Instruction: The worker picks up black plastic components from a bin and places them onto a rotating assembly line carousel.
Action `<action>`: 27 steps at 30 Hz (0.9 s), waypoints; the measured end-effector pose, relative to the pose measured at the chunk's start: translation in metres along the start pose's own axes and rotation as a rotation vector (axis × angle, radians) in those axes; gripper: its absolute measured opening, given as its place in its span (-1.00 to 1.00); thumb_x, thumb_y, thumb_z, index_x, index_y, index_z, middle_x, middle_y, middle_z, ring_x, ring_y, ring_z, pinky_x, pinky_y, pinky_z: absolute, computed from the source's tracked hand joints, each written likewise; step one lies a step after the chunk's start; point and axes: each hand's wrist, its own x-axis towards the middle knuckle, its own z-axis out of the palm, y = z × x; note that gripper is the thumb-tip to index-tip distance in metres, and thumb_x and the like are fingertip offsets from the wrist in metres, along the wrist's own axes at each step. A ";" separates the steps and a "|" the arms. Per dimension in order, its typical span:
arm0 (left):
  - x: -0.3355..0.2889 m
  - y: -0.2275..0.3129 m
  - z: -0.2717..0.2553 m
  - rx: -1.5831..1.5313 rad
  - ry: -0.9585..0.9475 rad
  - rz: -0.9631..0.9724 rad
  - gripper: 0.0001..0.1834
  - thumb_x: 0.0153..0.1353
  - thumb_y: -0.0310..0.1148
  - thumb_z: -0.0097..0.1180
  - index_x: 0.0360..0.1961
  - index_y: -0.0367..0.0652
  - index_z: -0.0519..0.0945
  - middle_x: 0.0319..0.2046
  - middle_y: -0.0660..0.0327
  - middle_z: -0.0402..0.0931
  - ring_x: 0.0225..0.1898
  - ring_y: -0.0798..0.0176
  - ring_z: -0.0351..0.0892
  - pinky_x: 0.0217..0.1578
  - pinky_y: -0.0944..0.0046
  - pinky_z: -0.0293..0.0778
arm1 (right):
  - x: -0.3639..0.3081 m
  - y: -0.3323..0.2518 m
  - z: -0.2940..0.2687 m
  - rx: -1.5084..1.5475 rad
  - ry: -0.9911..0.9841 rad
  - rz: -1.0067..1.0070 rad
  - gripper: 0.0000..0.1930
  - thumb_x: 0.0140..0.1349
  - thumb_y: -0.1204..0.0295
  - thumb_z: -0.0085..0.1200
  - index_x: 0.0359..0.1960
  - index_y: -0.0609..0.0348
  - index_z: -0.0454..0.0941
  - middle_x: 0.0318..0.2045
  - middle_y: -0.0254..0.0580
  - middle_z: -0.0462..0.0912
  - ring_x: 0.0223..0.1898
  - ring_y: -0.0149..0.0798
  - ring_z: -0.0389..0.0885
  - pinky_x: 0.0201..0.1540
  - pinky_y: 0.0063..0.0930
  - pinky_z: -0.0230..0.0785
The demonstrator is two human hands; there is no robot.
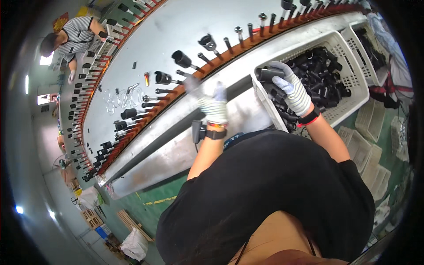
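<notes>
Right hand (291, 90), gloved, closed its grip on a black tubular part (268, 73) above the white basket (353, 57); left hand (214, 104) reached, fingers open, toward the table's peg rail (176, 92).

Probably a factory: pegged conveyor (145, 112), crate of black parts (349, 75).

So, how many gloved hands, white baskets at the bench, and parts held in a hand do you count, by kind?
Gloved hands: 2, the left hand and the right hand
White baskets: 2
Black part held by the right hand: 1
Total: 5
</notes>
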 end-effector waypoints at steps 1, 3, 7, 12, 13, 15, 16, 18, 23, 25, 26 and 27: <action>-0.002 0.026 0.008 -0.035 -0.411 -0.024 -0.04 0.10 -0.23 0.33 0.44 -0.10 0.03 0.38 0.00 0.09 0.42 -0.01 0.07 0.38 0.01 0.04 | -0.003 0.001 -0.009 0.000 -0.030 0.052 -0.50 0.31 0.32 0.10 0.24 0.14 0.28 -0.03 -0.15 0.55 -0.16 -0.35 0.60 -0.21 -0.50 0.55; -0.026 0.047 0.026 -0.522 -0.670 -0.388 -0.10 0.03 -0.16 0.42 0.35 -0.17 0.26 0.21 0.11 0.40 0.23 0.10 0.38 0.24 0.16 0.27 | -0.013 -0.005 0.002 0.021 -0.081 0.171 -0.54 0.35 0.26 0.04 0.23 0.12 0.31 -0.01 -0.19 0.55 -0.11 -0.32 0.61 -0.15 -0.45 0.54; -0.006 0.055 0.054 -0.722 -0.921 -0.491 -0.35 0.07 -0.45 0.39 0.20 -0.22 0.42 0.00 0.14 0.58 0.03 0.29 0.54 0.10 0.28 0.44 | -0.020 0.006 -0.006 0.417 -0.090 0.482 -0.61 0.36 0.16 0.01 0.10 0.10 0.45 -0.21 -0.22 0.60 -0.27 -0.30 0.62 -0.31 -0.41 0.52; 0.009 0.049 0.068 -0.775 -0.844 -0.470 -0.51 0.08 -0.51 0.34 0.06 -0.22 0.49 -0.16 0.08 0.64 -0.15 0.26 0.63 -0.09 0.26 0.56 | -0.029 0.000 -0.017 0.464 -0.052 0.424 -0.67 0.34 0.32 0.05 0.05 0.26 0.48 -0.16 -0.07 0.64 -0.15 -0.15 0.67 -0.28 -0.39 0.61; 0.017 0.046 0.072 -0.765 -0.709 -0.420 -0.58 0.09 -0.54 0.30 0.00 -0.20 0.50 -0.21 0.09 0.65 -0.21 0.29 0.63 -0.16 0.28 0.56 | -0.032 0.003 -0.020 0.466 -0.065 0.340 -0.65 0.32 0.38 0.07 0.08 0.30 0.45 -0.08 0.01 0.60 -0.05 -0.13 0.63 -0.15 -0.39 0.59; 0.046 0.033 0.089 -0.665 -0.396 -0.322 -0.69 0.10 -0.61 0.24 -0.12 -0.16 0.51 -0.29 0.11 0.66 -0.31 0.32 0.61 -0.28 0.33 0.54 | -0.039 0.002 -0.029 0.568 -0.137 0.265 -0.54 0.23 0.53 0.15 0.15 0.40 0.36 0.10 0.17 0.48 0.16 -0.07 0.49 0.14 -0.35 0.47; 0.062 0.030 0.096 -0.576 -0.219 -0.274 -0.72 0.10 -0.64 0.21 -0.18 -0.14 0.50 -0.33 0.12 0.66 -0.34 0.33 0.60 -0.32 0.36 0.52 | -0.041 0.000 -0.033 0.469 -0.083 0.257 -0.37 0.12 0.41 0.28 0.19 0.43 0.31 0.11 0.19 0.47 0.15 0.00 0.49 0.30 -0.21 0.29; 0.092 0.029 0.109 -0.658 -0.187 -0.282 -0.72 0.10 -0.66 0.20 -0.21 -0.12 0.48 -0.32 0.12 0.66 -0.34 0.33 0.60 -0.32 0.38 0.53 | -0.042 0.010 -0.055 0.491 -0.058 0.256 -0.45 0.15 0.41 0.27 0.15 0.33 0.38 0.05 0.12 0.53 0.01 -0.09 0.60 0.20 -0.27 0.42; 0.134 -0.068 0.127 -0.371 -0.033 -0.167 -0.80 0.06 -0.51 0.29 -0.36 -0.08 0.49 -0.50 0.36 0.47 -0.52 0.41 0.40 -0.50 0.34 0.39 | -0.026 -0.019 -0.042 0.405 -0.054 0.250 -0.53 0.36 0.12 0.04 0.20 0.06 0.35 -0.24 -0.22 0.60 -0.40 -0.32 0.62 -0.45 -0.41 0.52; 0.128 -0.055 0.127 -0.359 -0.070 -0.263 -0.80 0.07 -0.56 0.25 -0.34 -0.09 0.48 -0.46 0.38 0.46 -0.41 0.43 0.39 -0.35 0.38 0.40 | -0.012 -0.027 -0.059 0.201 0.031 0.188 -0.58 0.39 0.12 -0.01 0.15 0.09 0.37 -0.25 -0.19 0.61 -0.47 -0.33 0.61 -0.51 -0.44 0.50; 0.131 -0.067 0.120 -0.382 -0.054 -0.252 -0.80 0.06 -0.56 0.25 -0.34 -0.10 0.49 -0.48 0.37 0.46 -0.43 0.43 0.39 -0.36 0.36 0.41 | 0.000 -0.034 -0.063 0.055 0.069 0.176 -0.60 0.39 0.12 -0.02 0.11 0.09 0.38 -0.27 -0.19 0.61 -0.50 -0.34 0.60 -0.55 -0.46 0.48; 0.129 -0.066 0.116 -0.220 -0.057 -0.161 -0.81 0.06 -0.55 0.25 -0.35 -0.11 0.48 -0.49 0.36 0.46 -0.44 0.42 0.39 -0.37 0.36 0.41 | 0.013 -0.043 -0.067 -0.032 0.171 0.196 -0.66 0.37 0.12 -0.02 -0.05 0.14 0.45 -0.37 -0.18 0.61 -0.56 -0.35 0.57 -0.60 -0.49 0.43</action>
